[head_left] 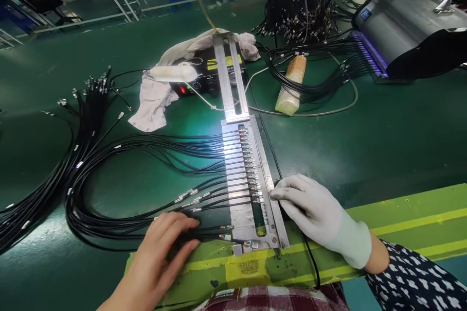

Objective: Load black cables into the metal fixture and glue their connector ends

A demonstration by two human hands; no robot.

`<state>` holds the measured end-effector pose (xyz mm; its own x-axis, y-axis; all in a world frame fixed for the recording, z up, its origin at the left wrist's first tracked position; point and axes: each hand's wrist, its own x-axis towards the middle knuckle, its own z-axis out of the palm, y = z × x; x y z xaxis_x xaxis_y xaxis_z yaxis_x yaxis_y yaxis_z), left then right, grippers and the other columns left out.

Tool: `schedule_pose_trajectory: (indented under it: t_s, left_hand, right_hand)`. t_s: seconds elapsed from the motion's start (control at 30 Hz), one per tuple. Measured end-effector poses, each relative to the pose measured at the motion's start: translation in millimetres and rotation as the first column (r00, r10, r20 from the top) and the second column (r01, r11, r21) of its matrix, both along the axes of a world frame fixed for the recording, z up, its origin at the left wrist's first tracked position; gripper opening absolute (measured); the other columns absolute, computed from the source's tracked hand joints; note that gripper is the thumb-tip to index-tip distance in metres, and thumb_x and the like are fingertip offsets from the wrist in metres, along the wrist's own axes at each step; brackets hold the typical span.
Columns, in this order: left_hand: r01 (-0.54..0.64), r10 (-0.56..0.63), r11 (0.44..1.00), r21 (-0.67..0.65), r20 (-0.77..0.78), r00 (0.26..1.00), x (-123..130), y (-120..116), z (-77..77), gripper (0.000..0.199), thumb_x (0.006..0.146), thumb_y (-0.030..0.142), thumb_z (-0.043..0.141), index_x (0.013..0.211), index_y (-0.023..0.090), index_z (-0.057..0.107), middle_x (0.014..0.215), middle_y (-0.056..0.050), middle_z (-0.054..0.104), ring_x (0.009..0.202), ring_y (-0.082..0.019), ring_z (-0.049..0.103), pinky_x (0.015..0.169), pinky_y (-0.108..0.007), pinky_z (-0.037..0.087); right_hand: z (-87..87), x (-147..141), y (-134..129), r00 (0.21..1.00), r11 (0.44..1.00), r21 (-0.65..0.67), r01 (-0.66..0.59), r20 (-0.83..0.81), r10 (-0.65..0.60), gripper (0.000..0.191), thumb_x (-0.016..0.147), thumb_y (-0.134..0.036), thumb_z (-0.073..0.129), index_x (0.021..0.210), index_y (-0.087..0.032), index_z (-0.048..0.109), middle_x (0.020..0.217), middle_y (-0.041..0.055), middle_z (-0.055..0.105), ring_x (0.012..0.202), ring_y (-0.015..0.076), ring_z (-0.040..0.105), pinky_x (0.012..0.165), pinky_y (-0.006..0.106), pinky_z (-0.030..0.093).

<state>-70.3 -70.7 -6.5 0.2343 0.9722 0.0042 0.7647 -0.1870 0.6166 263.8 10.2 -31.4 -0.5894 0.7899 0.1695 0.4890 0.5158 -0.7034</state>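
A long metal fixture (237,206) lies in front of me, holding a row of black cables (204,145) with small metal connectors seated along its slot. My left hand (160,248), bare, is at its lower left. Thumb and fingers are curved and apart, with cables passing behind and between them; no firm grip shows. Two cable ends with connectors (225,237) stick out past the fingertips; another connector (251,244) lies on the fixture's near end. My right hand (310,209), in a white glove, has its fingers closed at the fixture's right edge rail.
A black control box (211,85) with cloth (151,107) stands behind the fixture. Cable bundles lie at left (95,102) and back right (299,5). A metal machine (408,19) with purple light stands at right, near a wrapped block (292,87). Green-yellow tape (412,218) lines the near edge.
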Motion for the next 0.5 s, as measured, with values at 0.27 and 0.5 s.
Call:
schedule_pose_trajectory:
  t_s: [0.27,0.5]
  left_hand:
    - [-0.043,0.044,0.996,-0.079,0.006,0.999,2.0,-2.5,12.3,0.007,0.092,0.027,0.057,0.087,0.023,0.059,0.094,-0.005,0.06,0.094,-0.019,0.057,0.08,-0.028,0.048]
    - [-0.042,0.046,0.997,-0.062,0.07,0.997,-6.8,1.8,22.8,0.011,0.09,0.032,0.061,0.084,0.023,0.059,0.092,-0.004,0.062,0.084,-0.016,0.065,0.07,-0.02,0.053]
  right_hand:
    - [-1.2,-0.9,1.6,1.0,1.0,-0.027,-0.01,0.0,0.01,0.022,0.1,-0.015,0.044,0.111,-0.022,0.062,0.1,0.0069,0.061,0.092,0.0224,0.056,0.076,0.039,0.049]
    - [-0.4,0.5,-0.1,1.0,0.999,-0.032,-0.009,-0.023,0.008,0.023,0.1,-0.015,0.044,0.111,-0.022,0.063,0.099,0.0066,0.061,0.092,0.0223,0.055,0.076,0.04,0.048]
